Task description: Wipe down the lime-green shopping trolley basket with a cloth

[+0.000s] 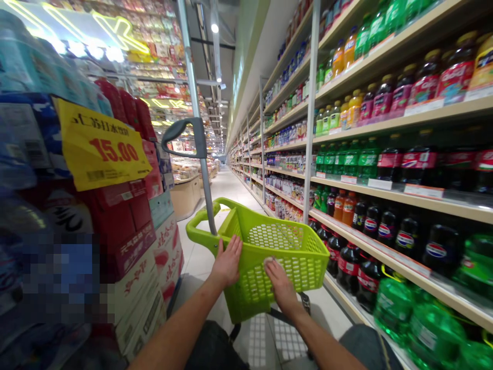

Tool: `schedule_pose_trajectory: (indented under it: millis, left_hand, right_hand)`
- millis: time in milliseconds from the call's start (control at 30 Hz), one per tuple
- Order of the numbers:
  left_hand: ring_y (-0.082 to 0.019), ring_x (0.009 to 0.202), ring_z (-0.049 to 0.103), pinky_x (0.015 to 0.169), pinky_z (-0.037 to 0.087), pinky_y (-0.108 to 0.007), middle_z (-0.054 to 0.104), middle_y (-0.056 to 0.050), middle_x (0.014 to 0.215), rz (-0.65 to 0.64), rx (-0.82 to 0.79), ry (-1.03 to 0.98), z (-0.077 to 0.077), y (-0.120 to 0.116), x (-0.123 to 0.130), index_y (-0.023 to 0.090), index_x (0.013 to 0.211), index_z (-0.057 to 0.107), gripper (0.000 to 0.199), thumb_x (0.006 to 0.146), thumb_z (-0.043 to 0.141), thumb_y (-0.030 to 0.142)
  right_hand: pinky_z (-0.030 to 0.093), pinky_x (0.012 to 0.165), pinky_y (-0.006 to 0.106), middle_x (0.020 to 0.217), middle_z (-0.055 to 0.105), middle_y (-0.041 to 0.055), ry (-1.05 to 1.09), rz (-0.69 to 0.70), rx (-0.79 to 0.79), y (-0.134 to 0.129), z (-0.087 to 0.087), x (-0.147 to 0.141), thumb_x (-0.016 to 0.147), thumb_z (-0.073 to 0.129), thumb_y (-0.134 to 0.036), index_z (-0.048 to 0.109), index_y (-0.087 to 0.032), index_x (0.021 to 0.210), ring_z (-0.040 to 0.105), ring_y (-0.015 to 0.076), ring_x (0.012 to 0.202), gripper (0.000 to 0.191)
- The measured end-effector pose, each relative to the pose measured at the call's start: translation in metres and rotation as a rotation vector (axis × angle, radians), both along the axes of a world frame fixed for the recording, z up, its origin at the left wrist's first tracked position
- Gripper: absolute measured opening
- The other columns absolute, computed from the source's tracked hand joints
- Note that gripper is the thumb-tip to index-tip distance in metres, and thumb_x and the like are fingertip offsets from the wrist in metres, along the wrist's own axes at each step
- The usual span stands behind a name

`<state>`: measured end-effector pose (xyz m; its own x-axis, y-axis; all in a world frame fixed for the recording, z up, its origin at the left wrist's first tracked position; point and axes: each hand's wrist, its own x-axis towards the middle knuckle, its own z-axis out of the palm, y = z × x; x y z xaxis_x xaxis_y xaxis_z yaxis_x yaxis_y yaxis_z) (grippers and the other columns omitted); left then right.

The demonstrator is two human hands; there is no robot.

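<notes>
Now my left hand (229, 263) lies loose on the basket's (253, 285) near side; my right hand (281, 283) touches a white bit (268, 261), grip unclear.

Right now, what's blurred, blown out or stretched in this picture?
Head view: neon sign glaring, upper left; packs smeared at the left edge, a pixelated patch below; shelves stretched toward the right edge; left hand, right hand and basket fairly sharp.

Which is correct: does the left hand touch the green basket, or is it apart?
Touching: the head view shows the left hand laid against the side of the green basket, no gap showing.
</notes>
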<state>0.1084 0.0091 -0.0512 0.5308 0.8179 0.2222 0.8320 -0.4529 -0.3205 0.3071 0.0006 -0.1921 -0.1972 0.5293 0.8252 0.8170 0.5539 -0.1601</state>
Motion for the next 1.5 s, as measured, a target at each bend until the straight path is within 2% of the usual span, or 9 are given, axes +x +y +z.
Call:
schedule_pose_trajectory:
  millis: [100, 300, 533, 733, 967, 1133, 1200, 1400, 1500]
  left_hand:
    - [-0.026, 0.134, 0.004, 0.105, -0.002, -0.056, 0.013, -0.012, 0.146, -0.039, -0.021, 0.022, 0.004, -0.002, -0.005, 0.007, 0.136, 0.017, 0.079, 0.065, 0.044, 0.026]
    - [-0.022, 0.135, 0.002, 0.107, 0.002, -0.051, 0.011, -0.01, 0.146, 0.009, 0.075, -0.016, 0.014, -0.005, -0.028, 0.007, 0.136, 0.017, 0.074, 0.067, 0.039, 0.019]
    - [-0.023, 0.135, 0.003, 0.107, 0.001, -0.05, 0.012, -0.011, 0.146, 0.023, 0.071, -0.017, 0.012, -0.007, -0.042, 0.007, 0.137, 0.016, 0.076, 0.066, 0.04, 0.022]
    - [-0.021, 0.135, 0.007, 0.109, 0.003, -0.047, 0.017, -0.009, 0.145, 0.05, 0.222, -0.14, 0.02, -0.004, -0.063, 0.008, 0.136, 0.019, 0.07, 0.069, 0.037, 0.019]
    - [-0.026, 0.134, 0.006, 0.106, 0.006, -0.053, 0.018, -0.009, 0.145, 0.232, 0.172, -0.142, 0.03, 0.002, -0.08, 0.008, 0.135, 0.023, 0.072, 0.067, 0.04, 0.022]
    - [-0.025, 0.134, 0.009, 0.107, 0.002, -0.051, 0.019, -0.009, 0.145, 0.176, 0.198, -0.12, 0.03, 0.0, -0.082, 0.01, 0.135, 0.023, 0.069, 0.069, 0.039, 0.02]
    - [-0.023, 0.134, 0.012, 0.108, 0.0, -0.051, 0.024, -0.008, 0.144, 0.149, 0.216, -0.131, 0.03, -0.001, -0.085, 0.011, 0.135, 0.026, 0.066, 0.07, 0.038, 0.018]
    - [-0.023, 0.133, 0.016, 0.107, 0.0, -0.053, 0.024, -0.005, 0.144, 0.231, 0.251, -0.235, 0.031, 0.0, -0.094, 0.013, 0.134, 0.027, 0.07, 0.065, 0.039, 0.012]
    - [-0.023, 0.134, 0.013, 0.107, -0.001, -0.054, 0.02, -0.007, 0.145, 0.226, 0.245, -0.243, 0.029, 0.001, -0.092, 0.01, 0.135, 0.024, 0.072, 0.065, 0.04, 0.014]
  right_hand:
    - [0.045, 0.093, 0.043, 0.119, 0.056, 0.0088, -0.047, 0.029, -0.037, -0.008, -0.02, -0.005, 0.07, 0.033, 0.006, 0.049, -0.019, 0.123, 0.041, 0.0196, 0.121, 0.061]
    - [0.029, 0.105, 0.047, 0.135, 0.039, 0.0086, 0.049, 0.08, 0.051, 0.005, 0.049, -0.031, 0.07, 0.031, 0.006, 0.038, -0.016, 0.131, 0.021, 0.0192, 0.131, 0.064]
    - [0.041, 0.097, 0.041, 0.122, 0.055, 0.0055, -0.026, 0.087, -0.032, 0.002, -0.02, -0.037, 0.075, 0.034, 0.005, 0.047, -0.024, 0.124, 0.041, 0.0169, 0.121, 0.059]
    - [0.029, 0.105, 0.047, 0.135, 0.04, 0.008, 0.056, 0.134, 0.09, 0.014, 0.058, -0.061, 0.072, 0.031, 0.007, 0.037, -0.017, 0.131, 0.021, 0.019, 0.131, 0.064]
    - [0.043, 0.095, 0.041, 0.118, 0.057, 0.007, -0.041, 0.141, 0.025, 0.009, 0.007, -0.078, 0.075, 0.035, 0.005, 0.048, -0.022, 0.123, 0.043, 0.0188, 0.119, 0.057]
    - [0.032, 0.104, 0.045, 0.132, 0.044, 0.0082, 0.048, 0.215, 0.149, 0.018, 0.097, -0.125, 0.078, 0.034, 0.002, 0.04, -0.017, 0.129, 0.025, 0.0198, 0.13, 0.055]
    - [0.032, 0.103, 0.045, 0.131, 0.045, 0.0102, 0.011, 0.225, 0.167, 0.025, 0.11, -0.137, 0.079, 0.037, 0.0, 0.043, -0.014, 0.127, 0.026, 0.0217, 0.129, 0.051]
    - [0.044, 0.093, 0.039, 0.11, 0.062, 0.0094, -0.219, 0.237, 0.021, 0.015, 0.019, -0.133, 0.081, 0.043, -0.005, 0.055, -0.016, 0.116, 0.049, 0.0208, 0.113, 0.039]
    - [0.042, 0.096, 0.039, 0.114, 0.06, 0.0084, -0.149, 0.23, 0.016, 0.009, 0.044, -0.134, 0.082, 0.042, -0.005, 0.055, -0.017, 0.117, 0.046, 0.0205, 0.116, 0.039]
